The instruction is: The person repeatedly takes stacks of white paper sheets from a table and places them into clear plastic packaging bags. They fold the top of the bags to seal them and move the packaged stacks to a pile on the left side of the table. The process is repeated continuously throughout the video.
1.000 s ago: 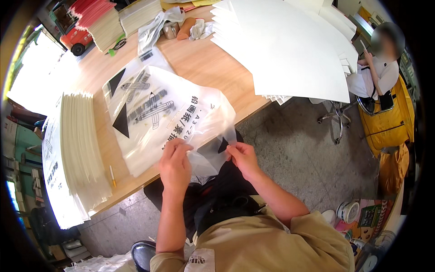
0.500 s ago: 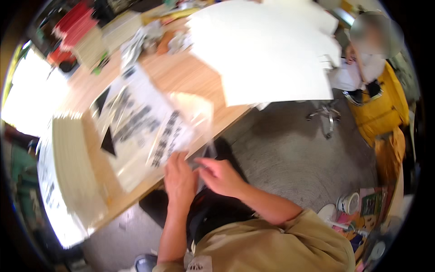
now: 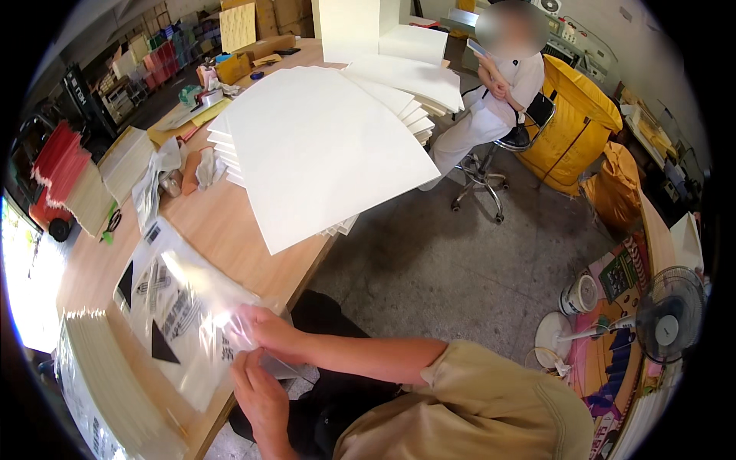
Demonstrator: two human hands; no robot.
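Observation:
A clear plastic bag [image 3: 153, 276] with dark printing and black triangles lies flat near the table's front edge. My right hand [image 3: 270, 334] reaches over its near corner, fingers closed on the shiny plastic. Just below it, my left hand [image 3: 261, 397] has its fingers curled against the bag's edge, thumb side toward the right hand. A loose, see-through flap of the bag hangs past the table edge by my hands. What lies under my fingertips is partly lost in glare.
A plastic-wrapped stack of sheets [image 3: 115, 383] stands left of the bag. Large white sheets [image 3: 330, 153] lie fanned at the table's right edge. Scissors [image 3: 113, 222] lie farther left. Beyond the table, a seated person [image 3: 491, 100] is on a wheeled chair; a fan [image 3: 668, 326] stands right.
The view has swung, showing more of the room. My right hand has moved from beside the bag's edge onto its corner, and my left hand now sits below it.

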